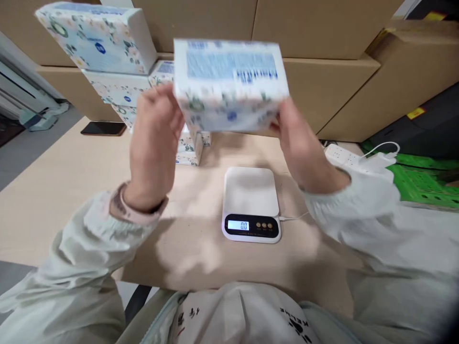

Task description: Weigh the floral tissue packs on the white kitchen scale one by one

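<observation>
Both hands hold a white and blue floral tissue pack (231,86) up in the air, above and behind a white kitchen scale (251,191). My left hand (154,138) grips the pack's left end, and my right hand (301,143) grips its right end, with some fingertips hidden behind it. Nothing lies on the scale, whose lit display reads 0.0. Similar packs (103,48) are stacked at the back left, behind my left hand.
Cardboard boxes (322,91) line the back of the wooden table (53,191). A dark phone (103,128) lies at the left. To the right are a white power strip (344,155) with cables and a green crate (423,179). A cable runs from the scale's right side.
</observation>
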Motion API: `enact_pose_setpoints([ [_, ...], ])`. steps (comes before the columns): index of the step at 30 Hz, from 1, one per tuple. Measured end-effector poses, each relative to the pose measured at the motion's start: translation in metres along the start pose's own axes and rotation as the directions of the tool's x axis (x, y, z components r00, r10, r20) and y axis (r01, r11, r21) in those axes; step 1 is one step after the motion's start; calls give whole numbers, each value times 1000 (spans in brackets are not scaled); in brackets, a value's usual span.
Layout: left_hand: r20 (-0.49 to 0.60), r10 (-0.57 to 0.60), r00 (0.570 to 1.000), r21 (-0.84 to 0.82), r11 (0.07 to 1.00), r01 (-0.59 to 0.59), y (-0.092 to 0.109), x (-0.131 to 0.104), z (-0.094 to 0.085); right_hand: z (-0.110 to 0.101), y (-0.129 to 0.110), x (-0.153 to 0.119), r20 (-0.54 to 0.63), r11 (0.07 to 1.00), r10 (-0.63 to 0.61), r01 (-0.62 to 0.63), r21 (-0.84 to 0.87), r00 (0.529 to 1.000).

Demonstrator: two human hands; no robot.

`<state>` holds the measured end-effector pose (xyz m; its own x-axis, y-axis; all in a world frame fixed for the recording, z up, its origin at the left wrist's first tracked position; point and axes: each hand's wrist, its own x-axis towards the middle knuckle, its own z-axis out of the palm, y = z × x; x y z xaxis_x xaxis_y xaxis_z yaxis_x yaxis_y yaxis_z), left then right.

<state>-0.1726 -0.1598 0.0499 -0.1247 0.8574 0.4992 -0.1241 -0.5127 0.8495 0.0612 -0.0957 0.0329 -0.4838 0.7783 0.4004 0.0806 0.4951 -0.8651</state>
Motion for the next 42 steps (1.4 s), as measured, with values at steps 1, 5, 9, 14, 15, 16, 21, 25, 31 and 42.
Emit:
enact_pose_setpoints([
  [1, 7, -71, 997, -57, 996, 72, -1, -22, 6, -2, 0, -29, -17, 999, 34, -33, 27, 999],
  [5, 48, -223, 974, -87, 970, 227, -25, -93, 21, -1, 13, -119, -34, 973, 230, -230, 16, 973],
  [9, 89, -274, 957, -89, 955, 282, -57, -130, 23, 4, 37, -158, -24, 966, 260, -260, 8, 965],
  [14, 86, -364, 927, -93, 924, 371, -83, -150, 22, 5, 61, -174, -39, 958, 281, -283, -37, 959],
  [15, 76, -351, 933, -78, 931, 357, -85, -152, 21, 5, 64, -177, -77, 961, 261, -266, -73, 962],
  [16, 50, -324, 945, -58, 943, 327, -86, -152, 19, 3, 67, -180, -142, 963, 224, -241, -119, 964],
  [21, -192, -151, 970, 30, 987, 160, -88, -148, 9, -5, 74, -187, -570, 944, -110, -95, -317, 814],
  [25, -202, -128, 971, 40, 990, 139, -86, -147, 7, -9, 77, -184, -670, 941, -194, -56, -332, 716],
  [31, -197, -118, 973, 31, 991, 126, -84, -149, 9, -5, 76, -185, -658, 940, -189, -60, -336, 729],
  [42, -224, -152, 963, 19, 987, 160, -82, -148, 12, -4, 76, -186, -644, 946, -161, -70, -317, 748],
])
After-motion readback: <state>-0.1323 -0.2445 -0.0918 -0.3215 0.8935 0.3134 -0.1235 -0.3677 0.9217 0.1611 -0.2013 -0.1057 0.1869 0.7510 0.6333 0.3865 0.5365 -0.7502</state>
